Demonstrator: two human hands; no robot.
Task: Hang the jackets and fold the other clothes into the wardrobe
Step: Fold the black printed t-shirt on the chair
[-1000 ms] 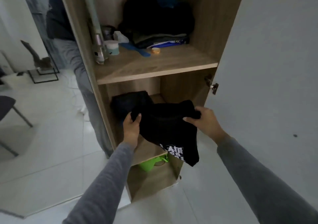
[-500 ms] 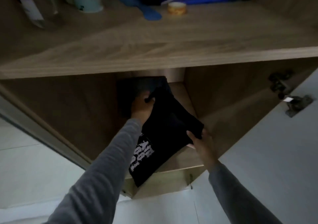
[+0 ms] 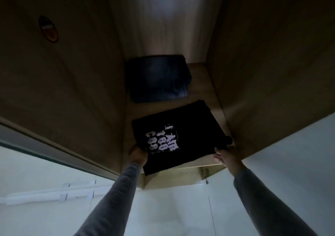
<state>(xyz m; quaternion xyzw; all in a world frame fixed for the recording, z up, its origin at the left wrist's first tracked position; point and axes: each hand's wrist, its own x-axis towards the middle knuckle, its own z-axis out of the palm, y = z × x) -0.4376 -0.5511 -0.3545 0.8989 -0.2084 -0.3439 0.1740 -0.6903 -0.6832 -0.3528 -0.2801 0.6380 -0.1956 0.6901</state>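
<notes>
Head view: a folded black T-shirt [image 3: 181,138] lies on the wardrobe shelf [image 3: 203,83], near a folded dark garment [image 3: 159,78] farther back. Left hand [image 3: 138,154] and right hand [image 3: 227,156] grip its near corners, fingers pinching the cloth.

The black shirt [image 3: 178,138], earlier held up, now apparently lies flat on the shelf [image 3: 206,83].

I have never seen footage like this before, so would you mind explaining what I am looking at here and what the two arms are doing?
There is no machine: a camera worn on a person's head looks forward and down into a wooden wardrobe compartment. The two grey-sleeved arms are that person's own. The left hand and the right hand each grip a near corner of a folded black T-shirt with white lettering. It lies flat on the wooden shelf, its front edge overhanging slightly. Behind it, against the back wall, sits a folded dark garment, apart from the shirt. The picture is dim, so finer details are hard to tell.
</notes>
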